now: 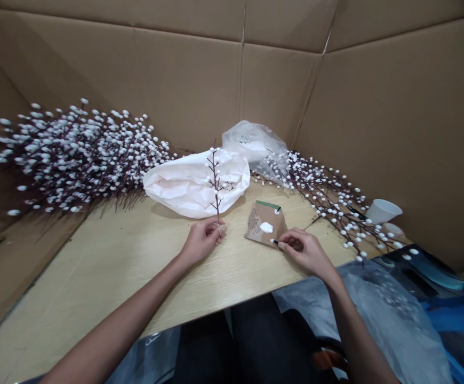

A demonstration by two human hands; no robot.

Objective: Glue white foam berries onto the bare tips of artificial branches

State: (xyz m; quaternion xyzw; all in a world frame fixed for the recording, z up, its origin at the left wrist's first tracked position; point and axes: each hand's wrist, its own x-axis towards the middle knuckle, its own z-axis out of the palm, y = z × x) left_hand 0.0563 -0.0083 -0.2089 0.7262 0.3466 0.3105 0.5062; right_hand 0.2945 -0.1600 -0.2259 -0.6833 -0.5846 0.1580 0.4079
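Note:
My left hand is closed around the lower stem of a dark sprig of artificial pussy willow, which stands nearly upright with white buds along it. My right hand pinches a thin black stick, its white tip close to the lower corner of a folded cardboard piece. That cardboard has a green strip along its far edge and a blob of white paste on it. Part of the stick is hidden by my fingers.
A large heap of white-budded branches lies at the left, with more branches at the right. A white plastic bag, clear bag, and white cup stand on the wooden table against cardboard walls.

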